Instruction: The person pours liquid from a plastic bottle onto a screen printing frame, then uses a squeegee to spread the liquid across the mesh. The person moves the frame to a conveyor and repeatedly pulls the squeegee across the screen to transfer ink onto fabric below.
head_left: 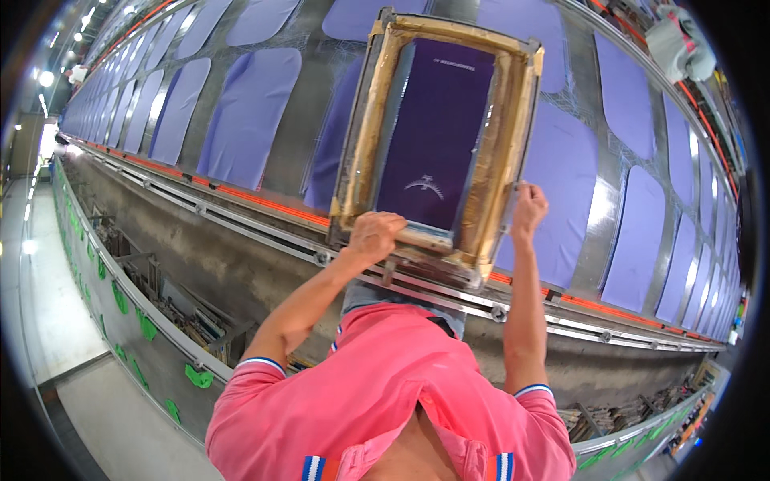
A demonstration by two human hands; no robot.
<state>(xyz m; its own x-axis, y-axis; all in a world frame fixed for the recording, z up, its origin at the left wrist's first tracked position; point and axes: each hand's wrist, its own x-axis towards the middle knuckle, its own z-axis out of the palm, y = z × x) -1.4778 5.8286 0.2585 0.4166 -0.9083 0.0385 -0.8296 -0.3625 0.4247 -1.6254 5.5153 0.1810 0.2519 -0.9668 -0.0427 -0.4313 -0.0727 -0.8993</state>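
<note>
Purple fabric panels (245,112) are lying in rows along the long printing table (305,120). The left hand (374,235) is curling around the near edge of the wooden printing screen frame (437,136), apparently over a squeegee handle. The right hand (528,207) is gripping the frame's right side, fingers closed.

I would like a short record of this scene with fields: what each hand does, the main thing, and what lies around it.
left hand: left hand grips the near edge of the printing screen frame, closed on it
right hand: right hand holds the frame's right side rail
frame: wooden, taped in yellow-brown, dark purple mesh with a small pale design; lies tilted over the table
table: long metal printing table with rows of purple fabric pieces
edge: orange rail along the table's near side
</note>
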